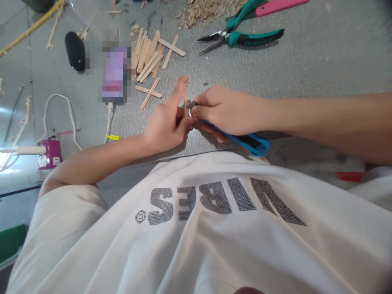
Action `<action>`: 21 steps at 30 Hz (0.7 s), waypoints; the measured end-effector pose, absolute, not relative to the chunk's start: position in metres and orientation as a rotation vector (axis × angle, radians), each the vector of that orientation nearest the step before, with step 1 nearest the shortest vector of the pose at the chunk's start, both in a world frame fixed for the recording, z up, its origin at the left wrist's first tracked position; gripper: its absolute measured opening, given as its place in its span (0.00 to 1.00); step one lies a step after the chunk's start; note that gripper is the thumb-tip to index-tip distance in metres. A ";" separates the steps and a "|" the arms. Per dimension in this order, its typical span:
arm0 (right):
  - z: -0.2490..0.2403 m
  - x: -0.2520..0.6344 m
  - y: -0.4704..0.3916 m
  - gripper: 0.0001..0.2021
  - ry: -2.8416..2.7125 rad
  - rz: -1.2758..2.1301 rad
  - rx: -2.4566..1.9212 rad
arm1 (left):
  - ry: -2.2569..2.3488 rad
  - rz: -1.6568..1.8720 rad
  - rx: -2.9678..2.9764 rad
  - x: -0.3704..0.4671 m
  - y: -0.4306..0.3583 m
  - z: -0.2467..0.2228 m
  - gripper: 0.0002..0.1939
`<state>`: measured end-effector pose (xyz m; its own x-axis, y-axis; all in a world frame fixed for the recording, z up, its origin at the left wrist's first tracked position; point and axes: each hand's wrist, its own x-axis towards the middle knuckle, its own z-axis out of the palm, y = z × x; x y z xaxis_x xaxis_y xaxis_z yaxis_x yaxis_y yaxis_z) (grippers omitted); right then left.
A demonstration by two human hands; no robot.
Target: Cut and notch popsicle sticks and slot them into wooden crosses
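Wooden stick pinched in left hand, lengthwise away from worktop's near edge; blue cutter gripped in right hand, slanting leftward.

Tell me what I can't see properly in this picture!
All in the head view:
Blue cutter: middle covered by the right hand.
Wooden stick: lower end hidden by the left hand.
Phone: screen blurred into squares.
Shavings pile: cut off by the top edge.
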<state>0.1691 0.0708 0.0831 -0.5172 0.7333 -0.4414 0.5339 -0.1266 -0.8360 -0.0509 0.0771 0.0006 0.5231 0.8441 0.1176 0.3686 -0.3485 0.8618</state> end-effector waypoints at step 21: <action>0.084 0.174 0.078 0.19 -1.818 2.067 -1.132 | 0.947 0.696 1.463 -0.047 0.062 0.043 0.52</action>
